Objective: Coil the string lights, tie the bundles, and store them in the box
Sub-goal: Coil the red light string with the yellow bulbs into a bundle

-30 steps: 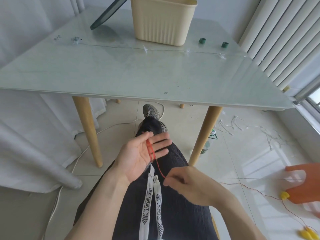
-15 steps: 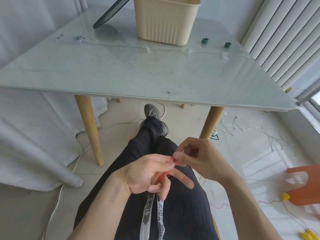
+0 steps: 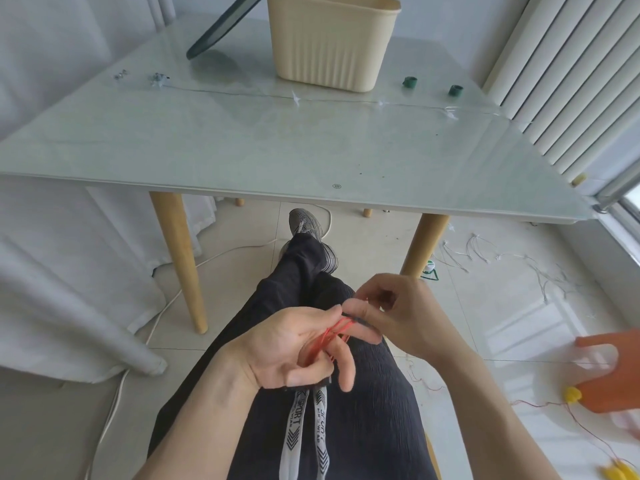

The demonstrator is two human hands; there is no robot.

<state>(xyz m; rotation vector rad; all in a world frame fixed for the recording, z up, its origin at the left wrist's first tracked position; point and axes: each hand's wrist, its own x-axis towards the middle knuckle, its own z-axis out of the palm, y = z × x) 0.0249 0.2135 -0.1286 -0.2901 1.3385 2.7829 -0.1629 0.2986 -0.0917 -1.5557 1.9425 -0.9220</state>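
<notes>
Compared with 1 second earlier, when the left hand lay open and palm-up with a single turn of thin red string-light wire across its fingers, those fingers have now curled around several red turns. The right hand, then low on the lap and pinching the trailing strand, has risen to meet the left fingertips and pinches the wire there between thumb and forefinger. Both hands work above the black trousers, well short of the glass-topped table. Judged from this, coiling is under way and early: the loose red strand runs off across the floor toward 1 of the yellow bulbs, so most of the length appears unwound. No tie is on the bundle yet. The cream ribbed plastic box stands at the far side of the table, near 2 small green rolls; whether it holds anything cannot be seen.
</notes>
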